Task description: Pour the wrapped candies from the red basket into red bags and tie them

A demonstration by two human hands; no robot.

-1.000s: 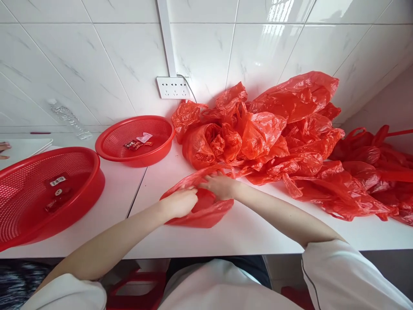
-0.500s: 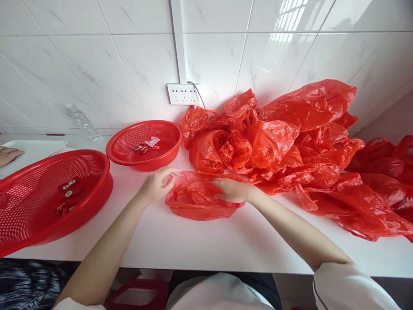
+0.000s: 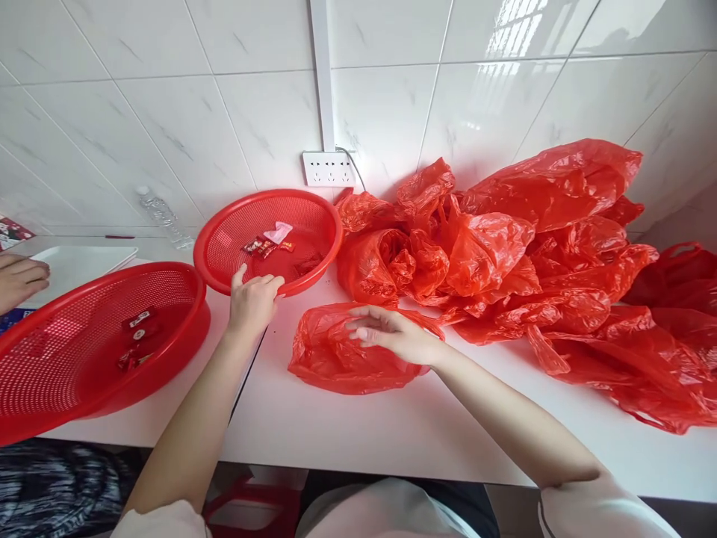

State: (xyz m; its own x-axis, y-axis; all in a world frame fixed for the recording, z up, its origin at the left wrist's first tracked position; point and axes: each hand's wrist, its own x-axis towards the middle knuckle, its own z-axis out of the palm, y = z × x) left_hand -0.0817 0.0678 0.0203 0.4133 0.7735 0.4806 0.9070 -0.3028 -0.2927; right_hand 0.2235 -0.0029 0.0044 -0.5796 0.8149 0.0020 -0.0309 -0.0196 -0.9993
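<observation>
My left hand (image 3: 255, 300) is at the front rim of the smaller red plastic basket (image 3: 221, 217), its fingers curled over the edge. Inside that basket lie several small red wrapped packets (image 3: 262, 248) and a pink wrapper (image 3: 278, 232). My right hand (image 3: 395, 334) hovers over a crumpled red plastic bag (image 3: 336, 366) on the white table, fingers apart and holding nothing. The bag lies loosely spread, with its far right part hidden behind my hand.
A larger red basket (image 3: 184, 299) with a few packets stands at left. Beyond it are a white tray (image 3: 84, 261), another person's hand (image 3: 19, 280) and a clear bottle (image 3: 162, 217). Red bags (image 3: 487, 246) are heaped at right. A power strip (image 3: 329, 169) is on the wall.
My left hand has left the red bag and moved up and left to the smaller basket's rim. My right hand has lifted off the bag. A dark gap now shows in the tabletop.
</observation>
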